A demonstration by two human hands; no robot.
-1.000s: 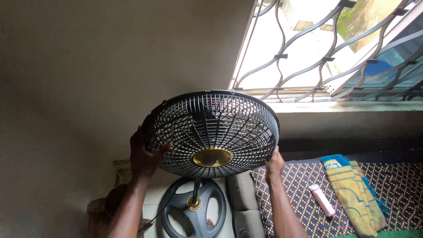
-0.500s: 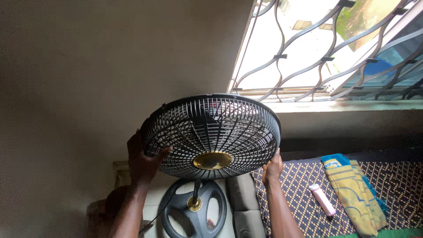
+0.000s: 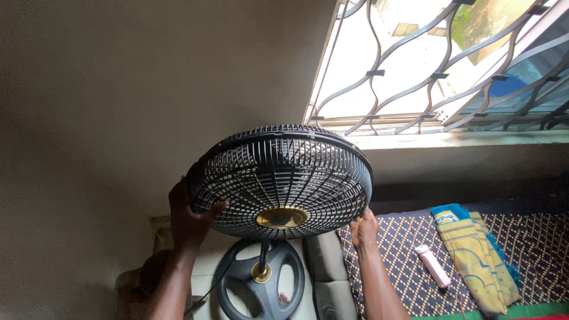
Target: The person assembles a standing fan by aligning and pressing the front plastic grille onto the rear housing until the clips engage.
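Note:
A black standing fan's round grille head point(image 3: 280, 178) with a gold centre cap point(image 3: 281, 217) fills the middle of the view, tilted face-down towards me. My left hand point(image 3: 186, 216) grips the grille's left rim, thumb hooked on the mesh. My right hand point(image 3: 363, 228) holds the lower right rim. Below the head, the fan's pole with a gold collar point(image 3: 261, 272) rises from a round black base point(image 3: 261, 284) on the floor.
A barred window point(image 3: 438, 65) with a sill is behind on the right. A patterned mattress point(image 3: 403, 261) lies at the right, with a folded yellow and blue cloth point(image 3: 474, 255) and a pink oblong device point(image 3: 432, 266) on it. A plain wall point(image 3: 118, 89) stands left.
The fan head has tipped slightly, its front rim lower and more of the top edge showing. My right hand slid a little down along the rim.

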